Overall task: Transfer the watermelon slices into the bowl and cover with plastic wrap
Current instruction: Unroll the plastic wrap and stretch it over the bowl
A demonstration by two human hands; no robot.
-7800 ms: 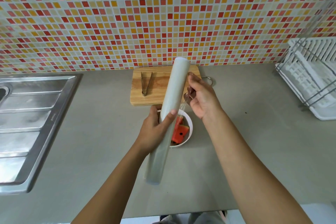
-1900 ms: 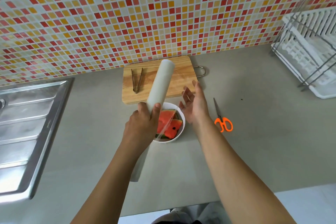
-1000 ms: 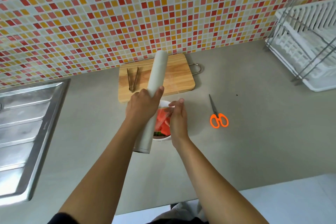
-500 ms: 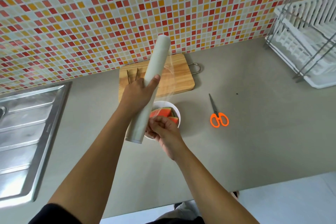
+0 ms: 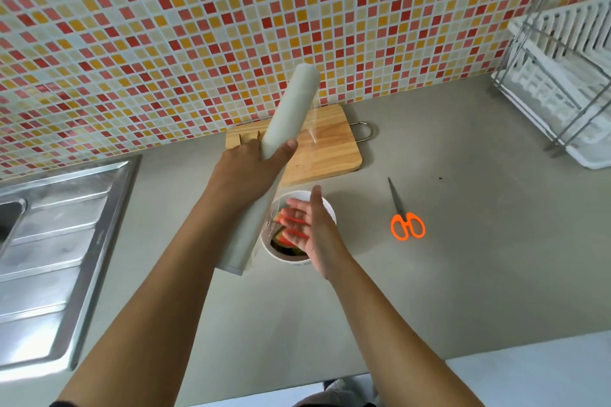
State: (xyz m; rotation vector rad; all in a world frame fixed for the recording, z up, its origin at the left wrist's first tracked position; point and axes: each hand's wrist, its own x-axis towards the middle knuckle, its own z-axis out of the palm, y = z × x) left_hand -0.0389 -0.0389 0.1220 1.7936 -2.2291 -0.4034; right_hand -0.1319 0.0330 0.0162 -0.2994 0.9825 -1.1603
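Two grips in view. Left grip (image 5: 246,172) wraps round the plastic wrap roll (image 5: 291,109) about mid-length, thumb across the front of the tube, holding it clear of the surface (image 5: 463,258). Roll's long axis runs from the near end, low and just left of the bowl (image 5: 292,196), up and away to the far end, which points at the tiled wall (image 5: 165,26) and leans a bit right; the far end is higher. Right grip (image 5: 310,231) is wide, fingers straight and spread, palm turned left toward the roll, held over the bowl mouth and gripping nothing. Clear film (image 5: 314,129) hangs off the roll's right side and shows only as faint glints; its edge is hard to trace, and I cannot tell whether the right fingers touch it. Watermelon slices (image 5: 279,236) sit in the white bowl, red flesh and green rind seen between the fingers, mostly hidden by the right grip, count unclear. Bowl stands on the surface just in front of the wooden cutting board (image 5: 330,149). Tongs (image 5: 249,137) lie on the board, mostly hidden behind the left grip and roll. Orange-handled scissors (image 5: 405,221) lie on the surface to the right of the bowl, apart from it, blades pointing away. Grey surface, steel sink (image 5: 56,241) cut off at the left edge, white dish rack (image 5: 562,76) cut off at the right, red, orange and yellow mosaic wall behind.
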